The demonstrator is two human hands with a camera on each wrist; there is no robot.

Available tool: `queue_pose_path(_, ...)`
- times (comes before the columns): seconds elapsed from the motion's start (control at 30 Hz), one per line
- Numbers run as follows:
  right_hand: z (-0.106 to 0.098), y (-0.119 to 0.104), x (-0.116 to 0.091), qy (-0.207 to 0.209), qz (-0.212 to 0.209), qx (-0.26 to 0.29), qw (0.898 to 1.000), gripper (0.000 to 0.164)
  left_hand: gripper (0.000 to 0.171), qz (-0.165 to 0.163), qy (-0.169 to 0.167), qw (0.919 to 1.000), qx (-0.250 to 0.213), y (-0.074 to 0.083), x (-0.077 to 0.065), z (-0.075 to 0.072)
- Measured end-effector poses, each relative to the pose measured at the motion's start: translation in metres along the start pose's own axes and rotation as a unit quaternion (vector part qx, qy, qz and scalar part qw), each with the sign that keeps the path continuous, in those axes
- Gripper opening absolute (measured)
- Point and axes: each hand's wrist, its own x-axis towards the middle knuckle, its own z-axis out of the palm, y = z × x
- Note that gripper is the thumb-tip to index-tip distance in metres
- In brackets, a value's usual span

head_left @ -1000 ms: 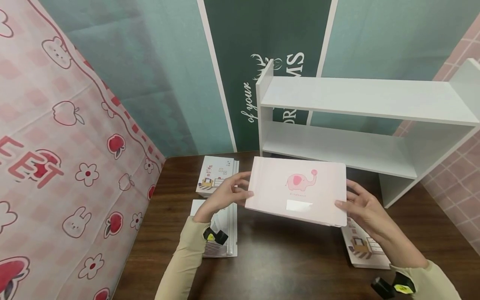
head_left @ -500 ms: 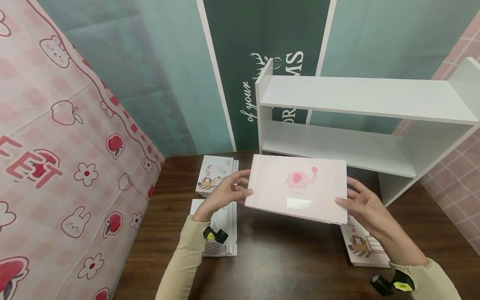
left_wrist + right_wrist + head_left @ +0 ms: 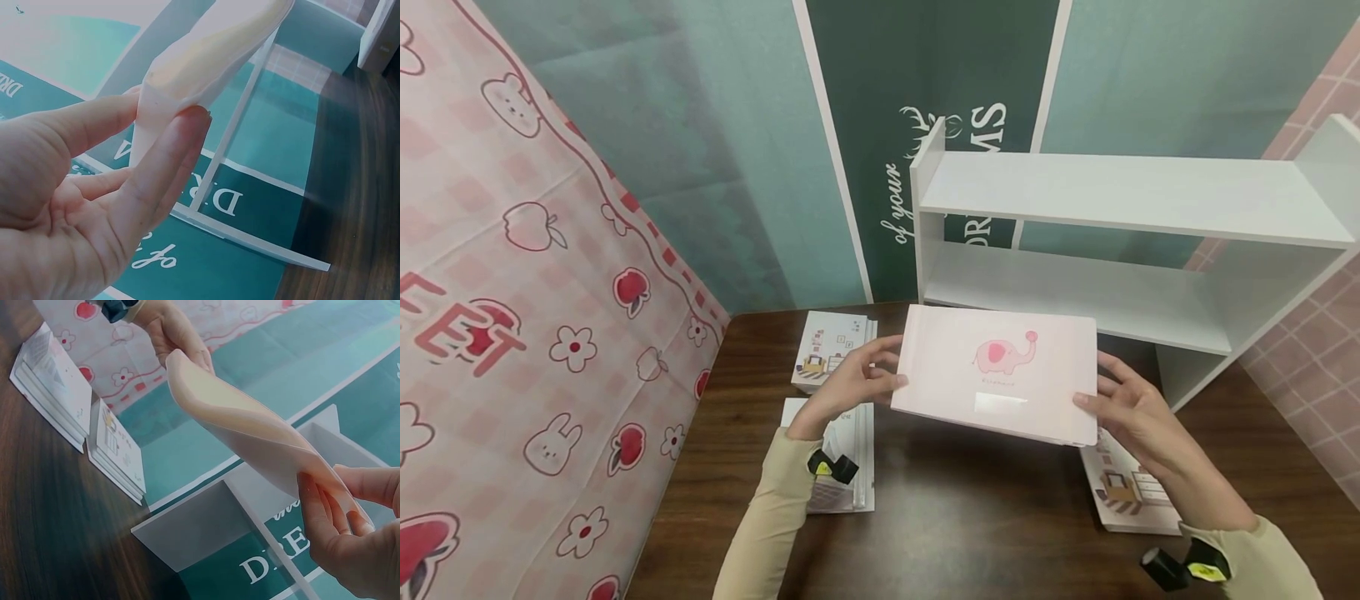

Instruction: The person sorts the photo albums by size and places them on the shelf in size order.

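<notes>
A thin pale-pink booklet (image 3: 947,358) with a pink elephant on its cover is held up over the table, face toward the head camera. My left hand (image 3: 859,383) pinches its left edge, thumb on the front and fingers behind. At the opposite edge my right hand (image 3: 1138,421) grips it the same way, thumb near the lower right corner. Seen edge-on in the right wrist view, the booklet (image 3: 250,434) bows, with cream pages along its side. The left wrist view has the booklet's end (image 3: 165,94) between thumb and fingertips.
Behind the booklet stands a white two-tier shelf (image 3: 1120,187). Two stacks of white booklets, the far one (image 3: 833,340) and the near one (image 3: 863,454), lie at the left of the wooden table (image 3: 962,533). Another white booklet (image 3: 1127,492) lies under my right forearm.
Both hands have shifted the pink booklet slightly up in the head view and a touch to the right. Their hold on it stays the same.
</notes>
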Motion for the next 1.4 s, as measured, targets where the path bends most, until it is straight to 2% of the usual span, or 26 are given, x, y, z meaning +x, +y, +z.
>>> queue_pose_path(0.13,-0.001,-0.001,0.000,0.003,-0.002,0.003,1.000,0.059,0.064,-0.003,-0.006,1.0000,0.000,0.006,0.001,0.001)
queue_pose_path(0.3,-0.002,-0.003,0.000,0.009,-0.001,-0.001,1.000,0.059,0.062,-0.001,-0.010,0.9999,0.006,0.023,-0.004,0.003)
queue_pose_path(0.43,-0.003,-0.005,0.000,0.012,-0.004,-0.001,1.000,0.059,0.062,0.005,-0.008,1.0000,0.003,0.020,0.000,0.002)
queue_pose_path(0.67,-0.002,-0.007,0.002,0.011,-0.010,0.007,1.000,0.060,0.064,0.008,0.000,0.9996,0.027,0.011,0.007,-0.002)
queue_pose_path(1.4,0.000,-0.014,0.005,0.008,-0.024,0.011,1.000,0.059,0.061,0.027,0.024,0.9992,0.018,0.009,0.008,-0.004)
